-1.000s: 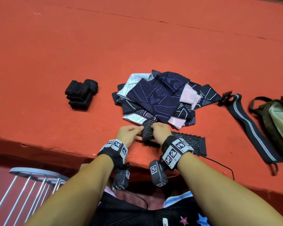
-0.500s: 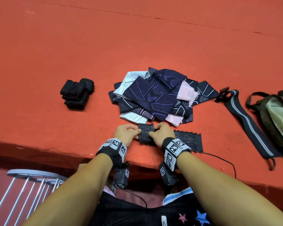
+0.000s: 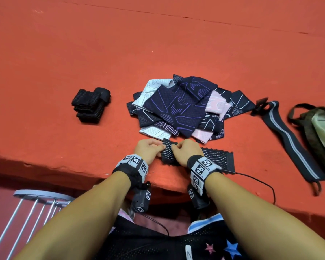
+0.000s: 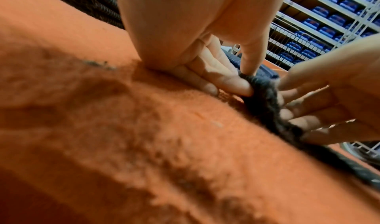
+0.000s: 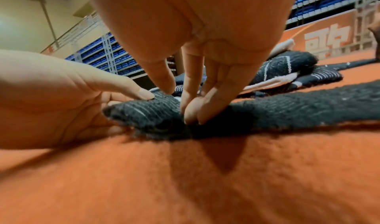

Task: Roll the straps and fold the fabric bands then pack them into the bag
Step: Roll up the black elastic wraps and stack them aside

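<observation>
Orange felt surface (image 3: 83,53) at lower centre carries the black strap (image 3: 219,158), whose roll has been flattened since a second ago; it is pinched by left hand (image 3: 148,150) and right hand (image 3: 186,152), so rolling is judged ongoing.

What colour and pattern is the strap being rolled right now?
The strap is black with thin pale broken lines across it, seen best in the right wrist view.

- Left hand (image 4: 185,37) pinches the dark strap's (image 4: 265,100) rolled end between thumb and fingers.
- Right hand (image 4: 333,87) fingers touch the strap from the opposite side.
- Orange worktop (image 4: 123,138) lies beneath, blurred.
- Shelves (image 4: 320,21) of blue items stand behind.
</observation>
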Demonstrator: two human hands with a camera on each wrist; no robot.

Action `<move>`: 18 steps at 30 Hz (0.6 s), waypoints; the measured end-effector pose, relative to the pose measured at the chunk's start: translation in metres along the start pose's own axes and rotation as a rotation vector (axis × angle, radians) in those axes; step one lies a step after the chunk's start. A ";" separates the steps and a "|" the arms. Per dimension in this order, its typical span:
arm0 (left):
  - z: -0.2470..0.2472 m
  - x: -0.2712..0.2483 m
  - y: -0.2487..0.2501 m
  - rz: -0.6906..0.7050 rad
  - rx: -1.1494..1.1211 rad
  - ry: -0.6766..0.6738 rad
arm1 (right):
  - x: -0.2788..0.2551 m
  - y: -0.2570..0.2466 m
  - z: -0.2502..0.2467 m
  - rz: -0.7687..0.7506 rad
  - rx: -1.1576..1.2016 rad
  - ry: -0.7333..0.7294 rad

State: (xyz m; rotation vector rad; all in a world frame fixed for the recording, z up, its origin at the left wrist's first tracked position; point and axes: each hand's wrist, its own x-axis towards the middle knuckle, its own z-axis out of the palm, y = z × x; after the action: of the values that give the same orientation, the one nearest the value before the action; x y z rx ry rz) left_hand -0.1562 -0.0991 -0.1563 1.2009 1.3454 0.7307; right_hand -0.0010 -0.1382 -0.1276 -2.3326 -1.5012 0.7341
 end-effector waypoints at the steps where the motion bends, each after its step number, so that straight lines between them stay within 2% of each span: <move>1: 0.001 -0.002 0.004 -0.001 -0.015 -0.017 | 0.002 -0.001 -0.001 0.018 0.054 -0.032; 8: 0.014 -0.012 0.022 0.035 -0.030 -0.128 | 0.000 -0.015 -0.009 0.210 0.675 -0.299; 10: 0.013 -0.013 0.022 0.029 0.000 -0.125 | 0.002 -0.010 -0.006 0.168 0.691 -0.297; 14: 0.012 -0.007 0.013 -0.043 0.044 0.006 | -0.001 -0.004 -0.008 0.120 0.669 -0.235; 18: 0.015 -0.005 0.010 -0.120 0.103 0.022 | -0.004 -0.005 -0.010 0.112 0.514 -0.188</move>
State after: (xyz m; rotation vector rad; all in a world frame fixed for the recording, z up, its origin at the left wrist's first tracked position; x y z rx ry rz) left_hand -0.1400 -0.1043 -0.1480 1.1844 1.4750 0.5964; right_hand -0.0011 -0.1393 -0.1156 -2.0047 -1.0826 1.2308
